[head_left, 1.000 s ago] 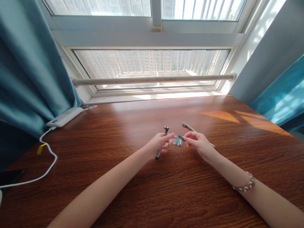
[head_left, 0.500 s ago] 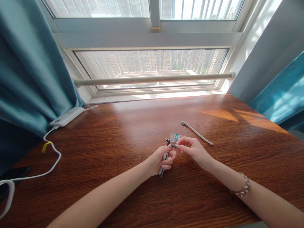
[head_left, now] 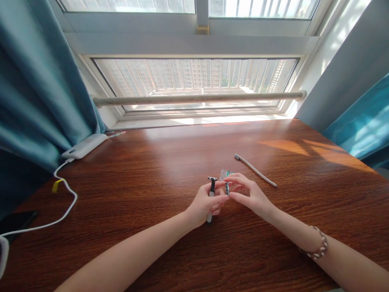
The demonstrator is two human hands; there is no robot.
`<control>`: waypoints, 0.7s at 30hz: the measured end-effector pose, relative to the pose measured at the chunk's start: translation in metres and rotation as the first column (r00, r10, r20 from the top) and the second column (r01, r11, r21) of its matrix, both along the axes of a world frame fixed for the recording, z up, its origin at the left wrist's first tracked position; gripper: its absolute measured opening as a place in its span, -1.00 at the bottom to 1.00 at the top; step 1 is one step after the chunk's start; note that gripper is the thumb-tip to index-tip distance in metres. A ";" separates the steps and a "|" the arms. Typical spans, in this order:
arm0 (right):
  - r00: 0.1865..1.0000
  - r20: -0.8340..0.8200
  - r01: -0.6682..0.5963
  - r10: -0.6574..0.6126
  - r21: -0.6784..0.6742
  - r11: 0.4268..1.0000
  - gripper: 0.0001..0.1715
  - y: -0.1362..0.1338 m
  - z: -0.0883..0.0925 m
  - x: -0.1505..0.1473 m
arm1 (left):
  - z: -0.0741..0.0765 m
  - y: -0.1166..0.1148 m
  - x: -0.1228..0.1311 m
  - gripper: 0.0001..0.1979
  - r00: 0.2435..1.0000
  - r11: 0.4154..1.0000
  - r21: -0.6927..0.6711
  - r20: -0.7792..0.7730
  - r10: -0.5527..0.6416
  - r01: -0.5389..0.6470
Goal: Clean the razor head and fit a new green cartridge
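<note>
My left hand (head_left: 202, 205) is closed around a black and grey razor handle (head_left: 212, 194), its T-shaped top end pointing away from me. Between both hands a small dark razor cartridge (head_left: 227, 189) stands on edge. My right hand (head_left: 252, 194) pinches it by its ends between thumb and fingers, and the left fingertips touch or nearly touch its near side. Just behind the right fingers, partly hidden by them, a clear plastic blade case (head_left: 224, 174) with green strips lies on the table.
A white toothbrush (head_left: 257, 170) lies beyond my right hand on the wooden table (head_left: 170, 162). At the left, a white power bank (head_left: 86, 147) has a white cable (head_left: 74, 198) running from it. A dark flat object (head_left: 18, 223) lies at the left edge, near the curtain (head_left: 45, 81).
The cartridge has turned from lying flat to standing on edge between the hands. My right fingers have spread to span its ends. The razor handle has become more upright.
</note>
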State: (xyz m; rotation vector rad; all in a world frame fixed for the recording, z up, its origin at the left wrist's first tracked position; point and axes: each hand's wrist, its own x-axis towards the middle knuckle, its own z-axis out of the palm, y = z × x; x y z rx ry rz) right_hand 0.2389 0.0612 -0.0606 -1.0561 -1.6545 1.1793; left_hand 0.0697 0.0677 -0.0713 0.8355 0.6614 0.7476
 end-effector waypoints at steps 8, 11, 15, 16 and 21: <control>0.992 0.119 -0.060 0.043 0.151 0.987 -0.54 -0.004 0.010 0.001 | 0.002 0.001 0.000 -0.61 0.998 0.998 0.031 -0.024 0.058 -0.057; 0.991 0.114 -0.090 0.071 0.171 0.981 -0.50 -0.002 0.009 0.002 | 0.001 0.001 -0.001 -0.63 0.998 0.998 0.015 -0.005 0.055 -0.055; 0.994 0.064 -0.095 0.084 0.183 0.979 -0.52 -0.001 0.005 0.002 | -0.001 0.002 -0.002 -0.67 0.999 0.999 -0.004 0.020 0.037 -0.037; 0.995 0.056 -0.090 0.081 0.182 0.979 -0.53 -0.001 0.005 0.002 | -0.002 0.003 -0.003 -0.67 0.999 1.000 -0.007 0.023 0.029 -0.029; 0.997 0.051 -0.073 0.065 0.176 0.982 -0.51 -0.003 0.003 0.000 | -0.002 0.002 -0.004 -0.72 0.996 0.997 -0.008 0.046 -0.071 0.072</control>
